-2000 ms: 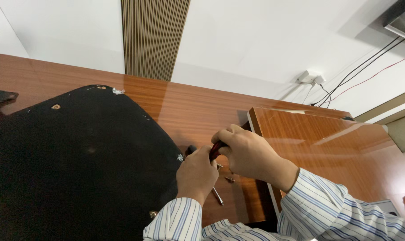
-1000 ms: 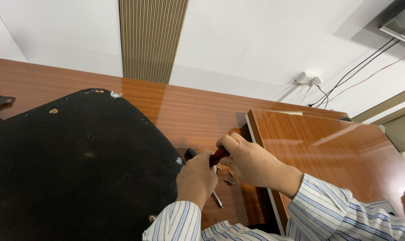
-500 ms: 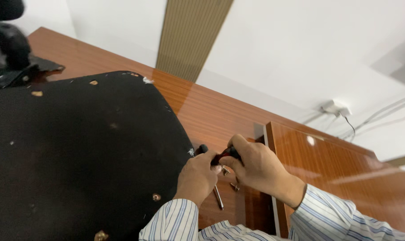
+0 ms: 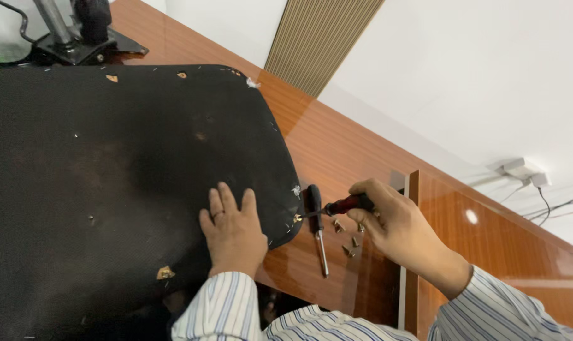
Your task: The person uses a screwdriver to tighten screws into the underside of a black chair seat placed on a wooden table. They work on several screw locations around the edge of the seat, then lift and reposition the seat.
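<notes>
Glossy wooden table (image 4: 337,145), black seat pad (image 4: 110,177), black-handled screwdriver (image 4: 316,221), loose screws (image 4: 349,243)

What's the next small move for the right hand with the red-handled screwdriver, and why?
Probably turn the red-handled screwdriver: the right hand has its tip at the edge of the black fabric-covered panel, which the left hand lies flat on, apparently steadying it.

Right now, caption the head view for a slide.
Left hand flat on black panel; right hand works red-handled screwdriver at its edge.

black fabric panel (image 4: 110,177) | glossy reddish-brown wooden table (image 4: 337,145) | dark red screwdriver handle (image 4: 349,204) | black screwdriver (image 4: 315,205) | white-and-blue striped sleeves (image 4: 217,312)
</notes>
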